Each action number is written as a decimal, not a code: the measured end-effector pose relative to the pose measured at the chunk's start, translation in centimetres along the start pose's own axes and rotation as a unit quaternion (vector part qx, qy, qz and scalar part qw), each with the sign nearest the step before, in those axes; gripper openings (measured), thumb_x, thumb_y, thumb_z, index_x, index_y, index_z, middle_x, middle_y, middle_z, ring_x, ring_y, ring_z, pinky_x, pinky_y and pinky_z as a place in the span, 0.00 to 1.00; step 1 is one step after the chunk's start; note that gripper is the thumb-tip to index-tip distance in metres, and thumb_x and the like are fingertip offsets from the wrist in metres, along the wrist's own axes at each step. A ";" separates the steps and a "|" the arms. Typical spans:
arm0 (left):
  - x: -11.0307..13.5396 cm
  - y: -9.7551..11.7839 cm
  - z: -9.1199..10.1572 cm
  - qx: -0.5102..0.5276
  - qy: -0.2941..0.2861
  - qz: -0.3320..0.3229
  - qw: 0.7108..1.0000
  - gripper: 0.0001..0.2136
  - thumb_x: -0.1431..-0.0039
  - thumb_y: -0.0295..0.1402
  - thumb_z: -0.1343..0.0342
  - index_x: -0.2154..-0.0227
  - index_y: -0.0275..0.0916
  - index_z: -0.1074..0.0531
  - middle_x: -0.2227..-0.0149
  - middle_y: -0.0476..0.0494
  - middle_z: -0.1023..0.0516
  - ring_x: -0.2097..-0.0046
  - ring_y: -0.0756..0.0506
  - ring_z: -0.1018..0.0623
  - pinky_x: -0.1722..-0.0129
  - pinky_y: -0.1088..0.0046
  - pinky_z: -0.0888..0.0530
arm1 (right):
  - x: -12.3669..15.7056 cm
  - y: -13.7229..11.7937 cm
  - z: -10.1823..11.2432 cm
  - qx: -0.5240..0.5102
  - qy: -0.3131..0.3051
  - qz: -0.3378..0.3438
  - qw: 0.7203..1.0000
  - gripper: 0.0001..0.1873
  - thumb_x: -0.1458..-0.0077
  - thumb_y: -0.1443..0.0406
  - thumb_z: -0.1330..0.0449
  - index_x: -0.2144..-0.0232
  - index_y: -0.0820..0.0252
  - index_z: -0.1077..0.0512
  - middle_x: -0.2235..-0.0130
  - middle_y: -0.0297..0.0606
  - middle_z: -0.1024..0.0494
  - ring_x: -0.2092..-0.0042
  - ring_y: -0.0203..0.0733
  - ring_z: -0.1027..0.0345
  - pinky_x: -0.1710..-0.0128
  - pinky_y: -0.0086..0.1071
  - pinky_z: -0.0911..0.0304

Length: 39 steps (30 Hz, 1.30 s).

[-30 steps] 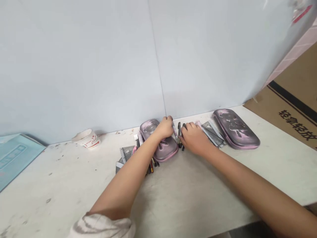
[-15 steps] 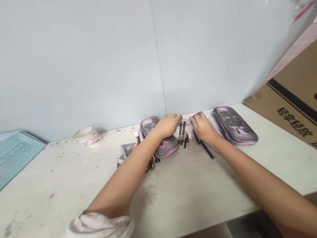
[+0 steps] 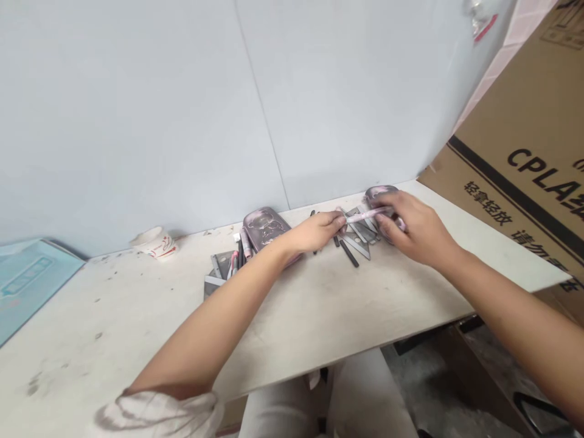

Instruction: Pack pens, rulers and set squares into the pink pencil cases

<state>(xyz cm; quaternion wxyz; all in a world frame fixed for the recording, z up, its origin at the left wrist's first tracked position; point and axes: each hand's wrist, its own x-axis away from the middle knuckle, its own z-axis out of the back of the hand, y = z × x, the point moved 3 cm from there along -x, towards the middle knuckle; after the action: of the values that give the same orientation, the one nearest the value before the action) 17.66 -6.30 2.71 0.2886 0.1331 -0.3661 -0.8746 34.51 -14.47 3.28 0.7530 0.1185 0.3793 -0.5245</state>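
My left hand (image 3: pixel 319 232) pinches one end of a slim pink-and-white pen (image 3: pixel 365 216). The thumb and fingers of my right hand (image 3: pixel 413 228) close on its other end, so it spans the gap between my hands. Below it lie grey rulers and set squares (image 3: pixel 358 244) and a black stick-like pen (image 3: pixel 349 253). One dark purple pencil case (image 3: pixel 263 226) rests behind my left forearm, partly covered by it. A second pencil case (image 3: pixel 375 191) is mostly hidden behind my right hand.
Left of the first case lie more rulers (image 3: pixel 215 278), pink and dark pens (image 3: pixel 246 244) and a white eraser-like block (image 3: pixel 236 237). A paper cup (image 3: pixel 157 243) and a light-blue box (image 3: pixel 36 280) stand further left. A cardboard box (image 3: pixel 511 182) leans at the right, beyond the table's edge.
My right hand has moved right and turned, now in front of the right pencil case. More of the pen shows between my hands. Rulers beneath are now visible; the view has shifted right.
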 end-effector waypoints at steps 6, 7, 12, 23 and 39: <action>0.2 1.2 -0.4 -0.094 0.034 0.032 0.995 0.14 0.39 0.40 0.62 0.71 0.39 0.36 0.76 0.49 0.32 0.70 0.49 0.31 0.65 0.73 0.33 | -0.7 1.1 0.5 -0.100 -0.088 -0.084 0.988 0.12 0.44 0.60 0.51 0.65 0.59 0.31 0.65 0.39 0.25 0.64 0.41 0.33 0.66 0.32 0.42; 0.3 1.4 -0.3 -0.103 0.037 0.035 0.993 0.15 0.39 0.40 0.63 0.70 0.38 0.35 0.75 0.48 0.32 0.69 0.49 0.30 0.65 0.73 0.33 | -0.7 1.2 0.6 -0.136 -0.085 -0.080 0.984 0.12 0.45 0.60 0.50 0.62 0.59 0.33 0.62 0.39 0.25 0.62 0.41 0.33 0.65 0.32 0.41; 1.0 1.2 -0.3 -0.131 0.050 0.047 0.989 0.16 0.38 0.40 0.65 0.68 0.38 0.34 0.72 0.47 0.28 0.68 0.49 0.29 0.65 0.73 0.32 | -0.2 2.2 0.1 -0.154 -0.131 -0.195 0.960 0.17 0.45 0.52 0.52 0.69 0.58 0.32 0.77 0.34 0.29 0.74 0.37 0.37 0.72 0.31 0.44; 1.6 -0.4 -0.3 -0.193 0.039 0.052 0.979 0.18 0.37 0.39 0.66 0.67 0.37 0.33 0.70 0.45 0.26 0.66 0.47 0.27 0.62 0.72 0.33 | -0.4 2.3 -1.6 -0.214 -0.149 -0.196 0.945 0.16 0.46 0.53 0.50 0.68 0.59 0.32 0.78 0.33 0.31 0.77 0.35 0.40 0.76 0.30 0.45; 2.0 -2.3 0.3 -0.198 0.058 0.033 0.978 0.17 0.38 0.40 0.64 0.68 0.37 0.33 0.67 0.42 0.26 0.64 0.46 0.27 0.61 0.70 0.33 | -1.0 2.3 -4.5 -0.275 -0.178 -0.239 0.914 0.19 0.47 0.49 0.50 0.71 0.59 0.35 0.82 0.30 0.34 0.80 0.32 0.43 0.80 0.28 0.48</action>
<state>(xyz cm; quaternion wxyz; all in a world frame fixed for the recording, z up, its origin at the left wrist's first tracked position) 14.99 -6.04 1.22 0.3589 0.1114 -0.1731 -0.9104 34.36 -10.24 0.41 0.6628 -0.2827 0.3852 -0.5765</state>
